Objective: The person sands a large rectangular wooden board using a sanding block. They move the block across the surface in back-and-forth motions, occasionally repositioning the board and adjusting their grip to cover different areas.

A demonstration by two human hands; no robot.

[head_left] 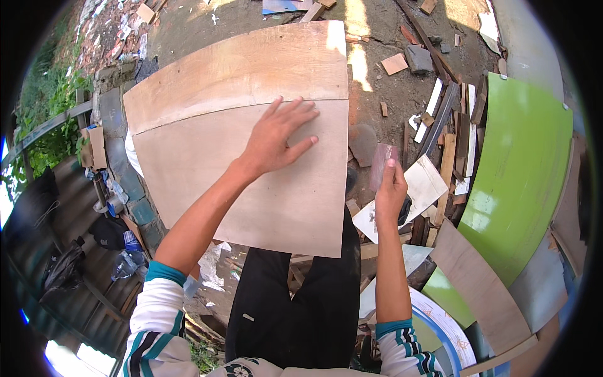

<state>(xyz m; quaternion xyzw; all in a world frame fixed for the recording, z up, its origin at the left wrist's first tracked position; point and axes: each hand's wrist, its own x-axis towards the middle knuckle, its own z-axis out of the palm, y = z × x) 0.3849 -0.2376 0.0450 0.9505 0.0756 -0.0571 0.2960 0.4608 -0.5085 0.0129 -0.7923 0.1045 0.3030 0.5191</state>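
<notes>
Black trousers (295, 314): below the board's near edge, partly hidden by it.
Right hand (392, 191): upright just beside the board's right edge, thumb and fingers clamped on a flat, purplish rectangular block (380, 166); some fingers hidden.
Left hand (281, 139): palm down, digits spread, gripping nothing, laid on the large pale-tan wooden board (245, 201).
Board: before the person, seam crosswise under the fingertips; supports unseen.
Room: bare surface around the left hand; timber offcuts (448, 166) crowd the right, before a glossy lime-green panel (515, 176).
</notes>
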